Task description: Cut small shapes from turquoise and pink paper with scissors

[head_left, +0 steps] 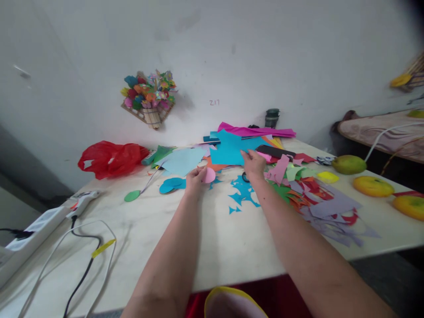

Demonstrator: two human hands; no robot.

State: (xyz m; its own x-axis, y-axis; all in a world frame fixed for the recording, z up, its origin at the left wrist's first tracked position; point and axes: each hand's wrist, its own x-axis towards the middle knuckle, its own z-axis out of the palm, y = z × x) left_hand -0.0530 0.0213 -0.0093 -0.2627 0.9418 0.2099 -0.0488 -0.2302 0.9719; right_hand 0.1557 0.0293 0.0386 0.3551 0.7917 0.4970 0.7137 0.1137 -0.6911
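**Pink paper circle (pixel 210 176) in left hand (pixel 196 178), blue sheet (pixel 228 150) in right hand (pixel 254 165)**

Left hand: pinching the pink paper circle between thumb and fingers, above the middle of the counter (pixel 228 251). Right hand: gripping the blue sheet near its lower right corner; sheet raised toward the back, jagged along its left side. Hands apart, pink paper circle between them, next to left hand.

Just below right hand: black loop (pixel 245 177), partly hidden, can't tell what it belongs to. Blue scraps (pixel 243 193) on the counter near it. Left of left hand: overlapping blue circles (pixel 170 185); farther left, single green circle (pixel 132 196). Pale blue sheet (pixel 184 160) behind these.

Dark phone (pixel 277 152) just behind right hand, on paper. Magenta paper (pixel 261 131) along the back, dark jar (pixel 272 118) by the wall. Right of right arm: heap of mixed scraps, lilac paper (pixel 331 210) on the near side. Green fruit (pixel 349 164) and two yellow fruits (pixel 373 186) toward right edge. Back left: red plastic bag (pixel 111 160). Far left: white power strip (pixel 38 227), cables in front. Paper flowers (pixel 150 90) up on the wall.
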